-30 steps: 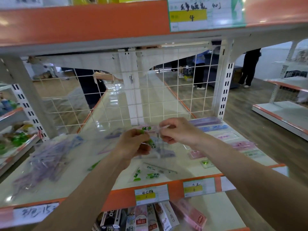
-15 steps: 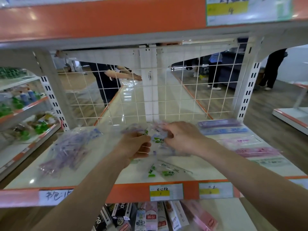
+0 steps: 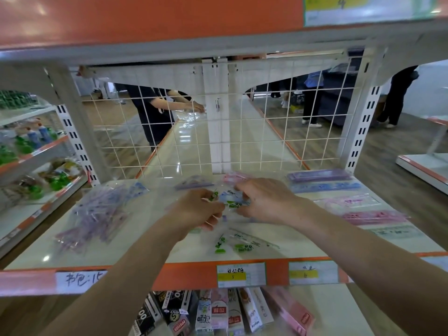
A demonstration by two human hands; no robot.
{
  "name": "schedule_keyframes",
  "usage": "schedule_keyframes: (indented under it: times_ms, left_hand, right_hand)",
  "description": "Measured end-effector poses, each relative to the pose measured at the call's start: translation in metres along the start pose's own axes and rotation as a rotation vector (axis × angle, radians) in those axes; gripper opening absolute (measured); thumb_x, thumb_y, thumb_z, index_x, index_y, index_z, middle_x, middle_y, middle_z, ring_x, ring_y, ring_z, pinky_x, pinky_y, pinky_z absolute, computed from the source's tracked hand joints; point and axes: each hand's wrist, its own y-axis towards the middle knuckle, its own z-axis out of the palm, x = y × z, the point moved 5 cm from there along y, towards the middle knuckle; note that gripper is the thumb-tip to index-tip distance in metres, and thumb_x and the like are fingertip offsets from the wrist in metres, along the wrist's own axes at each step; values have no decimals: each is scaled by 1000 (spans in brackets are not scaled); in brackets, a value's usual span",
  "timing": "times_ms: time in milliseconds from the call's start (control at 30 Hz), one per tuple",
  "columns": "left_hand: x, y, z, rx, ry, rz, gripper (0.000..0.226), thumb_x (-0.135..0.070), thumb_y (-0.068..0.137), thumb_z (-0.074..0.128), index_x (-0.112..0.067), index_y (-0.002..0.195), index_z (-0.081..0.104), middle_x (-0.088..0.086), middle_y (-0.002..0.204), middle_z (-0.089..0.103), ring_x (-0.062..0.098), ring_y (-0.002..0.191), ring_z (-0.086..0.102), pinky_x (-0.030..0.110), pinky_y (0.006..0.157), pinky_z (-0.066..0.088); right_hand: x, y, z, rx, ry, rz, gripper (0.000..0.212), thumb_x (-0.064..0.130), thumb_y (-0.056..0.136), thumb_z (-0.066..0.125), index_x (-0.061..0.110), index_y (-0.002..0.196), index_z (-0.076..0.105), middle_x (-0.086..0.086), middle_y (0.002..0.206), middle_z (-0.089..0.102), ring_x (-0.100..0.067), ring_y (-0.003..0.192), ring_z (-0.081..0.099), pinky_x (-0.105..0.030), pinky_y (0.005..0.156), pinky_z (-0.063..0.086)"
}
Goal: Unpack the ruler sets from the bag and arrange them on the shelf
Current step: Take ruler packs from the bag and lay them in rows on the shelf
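The left hand (image 3: 196,209) and right hand (image 3: 264,202) are pinching a ruler set (image 3: 234,202) over the middle of the shelf (image 3: 60,251) — it is looking light, thin and slippery, so gripping its edges is seeming safest.

Ruler set (image 3: 234,202) half covered by left hand (image 3: 196,210) and right hand (image 3: 264,202), print unreadable, price label (image 3: 368,8) at one o'clock cut by top edge, boxes (image 3: 218,314) at six o'clock cut off below

Both arms reach forward; left grip (image 3: 196,209) curled, right grip (image 3: 266,202) seemingly pinching, nearly touching.
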Motion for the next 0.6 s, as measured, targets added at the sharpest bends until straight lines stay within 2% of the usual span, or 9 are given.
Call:
schedule_keyframes:
  times_ms: [100, 167, 233, 300, 367, 500, 567, 600]
  left_hand:
    - [-3, -1, -4, -69, 374, 109, 33, -20, 86, 64, -17, 117, 56, -2, 80, 58, 13, 66, 57, 28, 65, 51]
    - [-3, -2, -10, -148, 613, 166, 32, -27, 86, 63, -20, 117, 60, -10, 83, 55, 12, 74, 57, 27, 72, 49]
    - [-2, -6, -15, -181, 752, 193, 30, -32, 87, 61, -25, 117, 59, -12, 88, 56, 11, 83, 57, 26, 77, 47]
    - [0, -8, -19, -193, 837, 210, 29, -32, 89, 58, -27, 117, 57, -12, 94, 57, 10, 87, 55, 24, 77, 44]
    - [3, -10, -24, -214, 889, 210, 29, -31, 89, 57, -29, 118, 56, -11, 97, 56, 10, 90, 51, 24, 77, 41]
    - [8, -11, -38, -267, 895, 179, 26, -32, 90, 54, -30, 116, 57, -11, 96, 54, 11, 89, 50, 25, 74, 38]
    - [10, -11, -42, -279, 888, 176, 26, -33, 90, 54, -30, 115, 57, -11, 95, 54, 11, 89, 50, 25, 74, 39]
    - [11, -11, -43, -282, 883, 177, 26, -33, 89, 54, -30, 115, 57, -11, 96, 55, 11, 89, 50, 25, 75, 39]
  right_hand:
    - [-3, -5, -3, 70, 26, 21, 42, 37, 91, 59, 26, 131, 49, 9, 142, 44, -13, 130, 39, -24, 88, 32]
    - [-4, -9, -4, 108, 20, 27, 22, 35, 90, 59, 26, 110, 55, 16, 123, 47, -11, 119, 42, -23, 79, 27]
    - [-5, -13, -1, 154, 13, 52, 20, 36, 88, 60, 19, 96, 55, 19, 103, 43, -10, 100, 44, -25, 73, 28]
    - [-8, -15, 6, 204, 30, 71, 26, 38, 84, 63, 14, 94, 59, 8, 95, 55, -16, 87, 50, -29, 63, 34]
    - [-9, -19, 13, 262, 24, 78, 25, 38, 83, 64, 15, 89, 58, 2, 88, 57, -19, 80, 52, -29, 59, 35]
    - [-6, -25, 19, 351, 11, 70, 20, 39, 84, 63, 23, 94, 55, 4, 94, 57, -19, 87, 53, -30, 69, 43]
    - [-2, -27, 19, 370, 5, 59, 15, 39, 84, 64, 29, 82, 52, 10, 85, 53, -17, 82, 50, -27, 62, 40]
    - [0, -28, 21, 389, 2, 62, 14, 39, 84, 64, 29, 84, 53, 12, 85, 52, -16, 82, 50, -27, 63, 40]
